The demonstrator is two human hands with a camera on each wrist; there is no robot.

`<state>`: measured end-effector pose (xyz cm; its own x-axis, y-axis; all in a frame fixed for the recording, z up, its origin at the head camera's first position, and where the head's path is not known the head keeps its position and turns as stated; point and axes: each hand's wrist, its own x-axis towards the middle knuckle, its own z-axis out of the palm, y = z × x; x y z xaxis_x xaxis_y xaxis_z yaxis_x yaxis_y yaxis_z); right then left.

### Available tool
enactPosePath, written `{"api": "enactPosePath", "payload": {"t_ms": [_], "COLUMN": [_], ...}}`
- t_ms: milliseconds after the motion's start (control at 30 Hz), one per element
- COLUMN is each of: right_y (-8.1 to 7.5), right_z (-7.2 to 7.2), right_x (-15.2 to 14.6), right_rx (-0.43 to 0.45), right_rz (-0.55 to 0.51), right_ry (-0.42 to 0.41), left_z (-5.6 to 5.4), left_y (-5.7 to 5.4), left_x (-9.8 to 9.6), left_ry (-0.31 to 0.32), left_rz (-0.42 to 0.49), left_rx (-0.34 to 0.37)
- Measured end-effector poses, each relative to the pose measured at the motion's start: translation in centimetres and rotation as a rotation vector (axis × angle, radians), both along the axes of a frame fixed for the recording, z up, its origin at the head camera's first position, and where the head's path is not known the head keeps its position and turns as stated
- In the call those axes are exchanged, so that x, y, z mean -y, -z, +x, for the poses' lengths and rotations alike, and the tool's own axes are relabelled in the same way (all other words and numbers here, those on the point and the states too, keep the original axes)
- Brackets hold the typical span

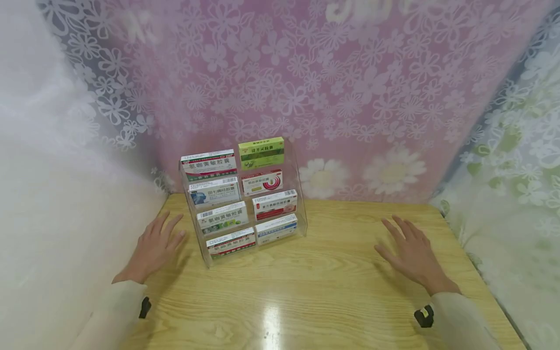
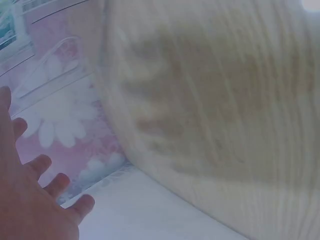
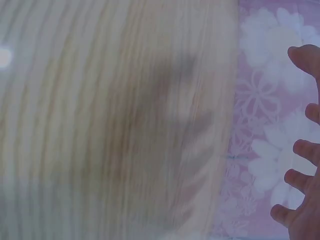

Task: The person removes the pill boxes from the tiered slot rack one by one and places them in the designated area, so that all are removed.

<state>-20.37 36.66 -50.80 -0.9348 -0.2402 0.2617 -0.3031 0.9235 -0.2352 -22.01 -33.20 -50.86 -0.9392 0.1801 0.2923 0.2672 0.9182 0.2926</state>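
A pink floral backdrop point(image 1: 306, 87) rises behind a wood-grain tabletop point(image 1: 337, 287) catching white glare point(image 1: 271, 323).

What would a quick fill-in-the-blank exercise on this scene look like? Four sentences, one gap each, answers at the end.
1. The clear plastic tiered rack displays ____ rectangular cardboard boxes.
2. The yellow-green rectangular cardboard box sits at the ____ of the rack's right column.
3. The bare grip nearer the rack is the ____ one.
4. The rack stands on a flat yellowish ____-grained table.

Missing words: eight; top; left; wood.
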Motion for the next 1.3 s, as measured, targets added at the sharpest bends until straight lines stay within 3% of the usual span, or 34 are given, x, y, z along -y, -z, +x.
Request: {"api": "enactPosePath", "payload": {"t_ms": [233, 433, 733, 1000, 1300], "right_y": [-1.1, -1.5, -2.7, -3.2, -3.4], "right_z": [-1.3, -2.7, -4.6, -5.7, -6.3], "right_x": [3.1, 6.2, 11.4, 15.9, 20.5], "right_rx": [0.001, 0.05, 0.037, 0.03, 0.088], "right_rz": [-0.074, -0.168, -0.228, -0.265, -0.304], "right_ry": [-0.066, -0.108, -0.199, -0.28, -0.371], "left_z": [-0.1, -0.3, -0.1, -0.1, -0.5], "left_y": [-2.3, -4.6, -7.6, -8.5, -7.7], "left_x": [-0.6, -1.3, -3.1, -4.3, -4.9], "left_ry": [-0.002, 0.007, 0.022, 0.063, 0.123], "left_rz": [0.066, 0.178, 0.308, 0.394, 0.446], "left_rx": [0.0, -0.008, -0.094, -0.072, -0.051]}}
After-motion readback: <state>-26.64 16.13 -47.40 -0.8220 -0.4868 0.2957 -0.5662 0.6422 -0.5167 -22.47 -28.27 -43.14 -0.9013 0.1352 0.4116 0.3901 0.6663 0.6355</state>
